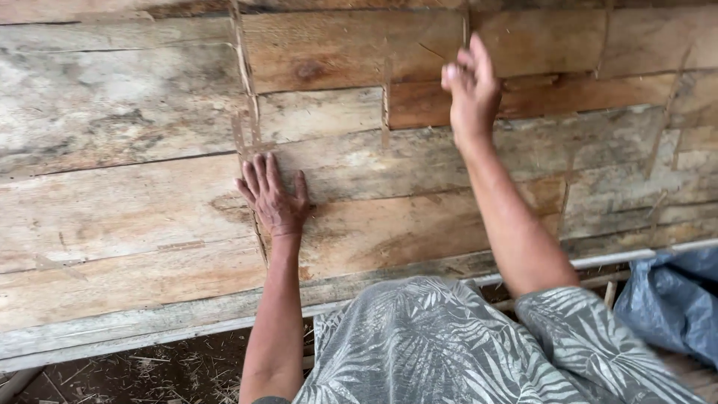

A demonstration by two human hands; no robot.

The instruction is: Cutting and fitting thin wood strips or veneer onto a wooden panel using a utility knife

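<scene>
My left hand (274,194) lies flat, fingers together, on a surface of rough wooden planks (134,202), right beside a thin vertical strip (247,112) that crosses the boards. My right hand (471,86) is raised farther up over the planks with fingers loosely curled and slightly blurred; whether it pinches anything is hard to tell. Several thin pale strips (387,97) run across the planks near it.
A pale plank edge (149,329) borders the boards on the near side. Below it lies dirt with straw (164,374). A blue-grey plastic sheet (673,299) bunches at the lower right. My leaf-patterned shirt (449,344) fills the bottom centre.
</scene>
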